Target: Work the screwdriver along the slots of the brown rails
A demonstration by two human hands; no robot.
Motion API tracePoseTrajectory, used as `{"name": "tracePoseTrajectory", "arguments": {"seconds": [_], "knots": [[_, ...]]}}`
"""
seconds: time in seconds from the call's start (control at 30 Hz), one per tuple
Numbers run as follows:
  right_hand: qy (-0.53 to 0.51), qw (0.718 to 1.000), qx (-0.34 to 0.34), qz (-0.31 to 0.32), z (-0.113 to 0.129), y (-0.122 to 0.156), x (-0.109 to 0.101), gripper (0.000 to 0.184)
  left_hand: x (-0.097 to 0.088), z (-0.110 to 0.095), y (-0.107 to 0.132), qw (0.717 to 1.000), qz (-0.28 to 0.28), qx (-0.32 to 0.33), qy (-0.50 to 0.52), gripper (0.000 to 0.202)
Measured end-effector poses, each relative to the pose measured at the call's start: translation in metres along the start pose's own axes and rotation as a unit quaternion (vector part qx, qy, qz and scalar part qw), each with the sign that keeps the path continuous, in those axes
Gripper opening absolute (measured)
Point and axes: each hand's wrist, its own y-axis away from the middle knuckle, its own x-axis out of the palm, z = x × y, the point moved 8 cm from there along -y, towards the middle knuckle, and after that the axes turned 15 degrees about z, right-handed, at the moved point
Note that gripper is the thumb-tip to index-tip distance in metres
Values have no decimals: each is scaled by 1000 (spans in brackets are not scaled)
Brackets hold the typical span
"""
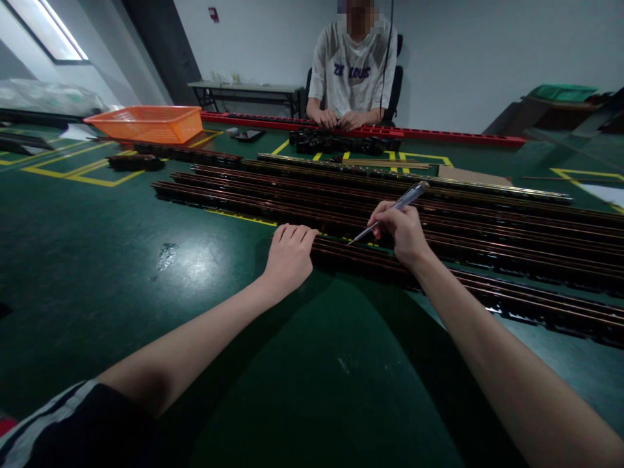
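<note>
Several long dark rails with copper strips (487, 224) lie side by side across the green table (97, 260). My left hand (288, 255) is curled over the left end of the nearest rail (536, 305), fingers bent down onto it. My right hand (402, 231) grips a clear-handled screwdriver (400, 205) like a pen. Its metal tip points down at the nearest rail, just right of my left hand.
An orange plastic basket (151, 123) stands at the back left. Across the table a seated person in a white T-shirt (353, 68) has both hands on a long red rail (439, 134). Black parts (341, 143), a cardboard piece (470, 174) and yellow floor-style markings lie beyond the rails.
</note>
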Motion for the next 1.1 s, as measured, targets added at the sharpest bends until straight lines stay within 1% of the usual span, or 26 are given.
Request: {"name": "tracePoseTrajectory", "arguments": {"seconds": [0.2, 0.37, 0.67, 0.87, 1.0, 1.1], "knots": [[9, 1000, 4, -15, -1, 1, -3, 14, 0, 0, 0, 1000, 5, -2, 9, 39], [9, 999, -3, -39, -1, 2, -7, 15, 0, 0, 0, 1000, 0, 3, 8, 39], [6, 1000, -5, -30, 0, 2, -6, 14, -1, 1, -1, 1000, -4, 3, 25, 40], [13, 999, -7, -32, -2, 2, -6, 16, -4, 0, 2, 997, -25, 35, 61, 42], [14, 1000, -6, -27, -2, 2, -5, 16, -4, -5, 2, 995, -10, 65, 81, 37], [16, 1000, -5, -26, -2, 2, -5, 16, -5, -8, 1, 995, -3, 68, 68, 35]]}}
